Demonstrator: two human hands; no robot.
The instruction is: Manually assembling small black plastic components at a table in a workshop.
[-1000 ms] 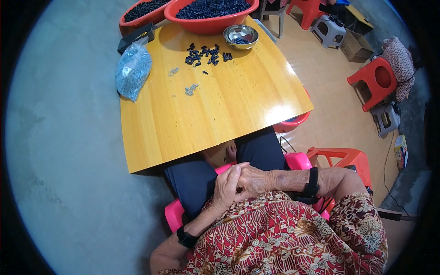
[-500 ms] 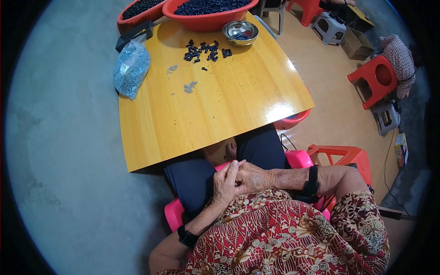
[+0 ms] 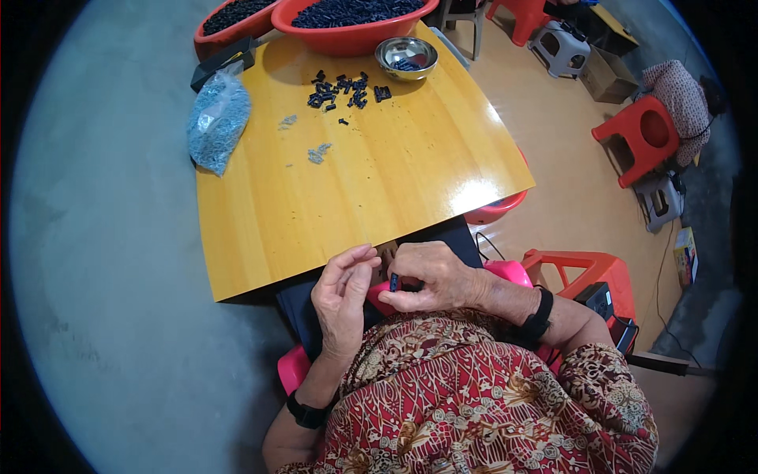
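My right hand [image 3: 430, 278] pinches a small dark blue part [image 3: 394, 282] between thumb and fingers, just below the near edge of the wooden table [image 3: 371, 182]. My left hand [image 3: 342, 299] is beside it, fingers loosely spread and empty, nearly touching the right hand. Both hands hover over my lap and a pink stool [image 3: 294, 368]. A loose pile of small dark parts [image 3: 346, 88] lies at the far end of the table, with a few small grey bits [image 3: 318, 152] nearer the middle.
Two red basins [image 3: 347, 20] full of dark parts and a small steel bowl [image 3: 405, 55] stand at the table's far end. A clear bag of grey pieces [image 3: 218, 120] lies at the far left. Red stools [image 3: 641, 138] and boxes stand on the floor to the right.
My clasped hands have come apart. The left hand has opened, and the right hand now shows a small dark part pinched in its fingers.
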